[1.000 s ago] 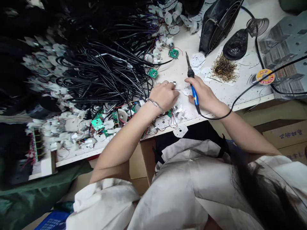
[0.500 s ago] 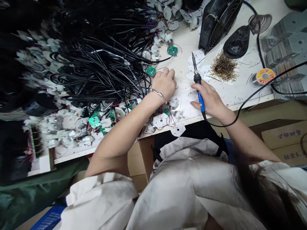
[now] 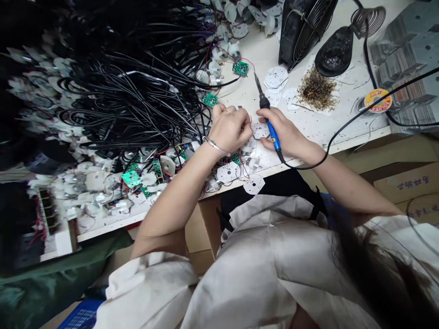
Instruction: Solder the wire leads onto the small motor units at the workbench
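L hand (image 3: 229,129), fingers (image 3: 240,119) curled shut, held item hidden; R hand (image 3: 286,136) gripping blue soldering iron (image 3: 272,134), mid-frame, w/ white perforated disc (image 3: 259,130) between.

Black cables (image 3: 137,100) block the left hand (image 3: 229,128) leftward; a workbench strip (image 3: 245,93) runs up to the fan (image 3: 302,32)

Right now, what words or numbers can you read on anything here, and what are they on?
Solder wire spool: yellow label with red letters, too blurred to read.
Cardboard box: dark characters, too blurred to read.
Nothing else shows readable writing.
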{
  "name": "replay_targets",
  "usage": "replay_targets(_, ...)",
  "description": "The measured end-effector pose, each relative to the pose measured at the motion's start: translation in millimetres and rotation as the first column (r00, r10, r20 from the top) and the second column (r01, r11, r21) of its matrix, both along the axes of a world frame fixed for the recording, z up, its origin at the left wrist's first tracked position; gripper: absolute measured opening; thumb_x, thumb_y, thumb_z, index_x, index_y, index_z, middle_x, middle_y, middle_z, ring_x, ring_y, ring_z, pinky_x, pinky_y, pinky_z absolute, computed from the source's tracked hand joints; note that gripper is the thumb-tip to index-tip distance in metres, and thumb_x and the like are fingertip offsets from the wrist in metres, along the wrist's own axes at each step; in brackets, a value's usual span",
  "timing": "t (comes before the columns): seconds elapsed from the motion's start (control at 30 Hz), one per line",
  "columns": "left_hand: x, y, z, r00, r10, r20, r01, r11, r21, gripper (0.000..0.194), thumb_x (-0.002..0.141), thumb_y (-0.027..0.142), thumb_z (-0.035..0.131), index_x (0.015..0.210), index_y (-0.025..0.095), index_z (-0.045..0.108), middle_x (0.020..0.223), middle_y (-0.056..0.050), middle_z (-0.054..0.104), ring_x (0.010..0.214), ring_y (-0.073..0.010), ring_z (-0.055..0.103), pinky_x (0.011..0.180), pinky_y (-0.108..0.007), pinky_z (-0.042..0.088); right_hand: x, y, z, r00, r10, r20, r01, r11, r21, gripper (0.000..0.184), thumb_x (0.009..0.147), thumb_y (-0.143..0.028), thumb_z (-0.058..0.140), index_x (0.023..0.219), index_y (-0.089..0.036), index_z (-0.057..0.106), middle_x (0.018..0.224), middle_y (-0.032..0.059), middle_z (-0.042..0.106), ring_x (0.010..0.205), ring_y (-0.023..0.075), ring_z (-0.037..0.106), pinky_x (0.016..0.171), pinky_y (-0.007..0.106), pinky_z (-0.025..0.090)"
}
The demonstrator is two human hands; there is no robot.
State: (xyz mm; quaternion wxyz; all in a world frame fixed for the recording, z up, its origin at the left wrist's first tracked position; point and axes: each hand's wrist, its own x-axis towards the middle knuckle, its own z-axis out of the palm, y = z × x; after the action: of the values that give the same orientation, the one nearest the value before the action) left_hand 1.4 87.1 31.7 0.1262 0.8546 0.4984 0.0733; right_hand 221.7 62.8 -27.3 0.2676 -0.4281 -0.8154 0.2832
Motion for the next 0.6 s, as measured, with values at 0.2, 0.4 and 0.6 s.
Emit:
replay_targets(0.2, 2.7, -3.4, -6.5, 1.0, -0.014, -0.015, 0.015, 1.0, 0.027, 0.025, 0.094, 0.03, 0.049, 0.086, 0.021, 0.071, 0.084, -0.008, 0.068, 0.105, -0.0346, 0.063, 0.103, -0.059, 0.038, -8.8, 2.2, 6.2, 0.996, -0.009, 0.084, 0.012, 0.999, -0.043, 0.056, 0.098, -0.033, 0.055, 0.152, -0.023, 0.044, 0.151, 0.0135, 0.055, 0.128, 0.0288, 0.062, 0.111, 0.047, 0.056)
replay_targets(0.4, -2.1, 2.8, -8.9, 1.0, -0.017, -0.008, 0.017, 0.999, -0.028, 0.025, 0.094, 0.032, 0.055, 0.089, 0.023, 0.077, 0.088, -0.009, 0.07, 0.11, -0.0373, 0.062, 0.104, -0.062, 0.037, -0.5, -11.2, 14.6, 0.985, -0.135, -0.103, 0.139, 0.99, 0.035, 0.046, 0.106, -0.05, 0.043, 0.141, -0.024, 0.06, 0.132, 0.011, 0.069, 0.12, 0.0273, 0.07, 0.106, 0.05, 0.059)
replay_targets(0.6, -3.9, 7.4, -14.2, 1.0, -0.001, 0.003, 0.001, 0.998, -0.06, 0.022, 0.092, 0.034, 0.06, 0.088, 0.024, 0.079, 0.086, -0.007, 0.068, 0.109, -0.0365, 0.061, 0.105, -0.064, 0.036, 3.5, -50.5, 21.0, 0.719, -0.457, -0.524, 0.434, 0.883, -0.175, 0.05, 0.1, -0.069, 0.05, 0.125, -0.03, 0.07, 0.093, 0.0043, 0.077, 0.076, 0.0216, 0.072, 0.075, 0.044, 0.064)
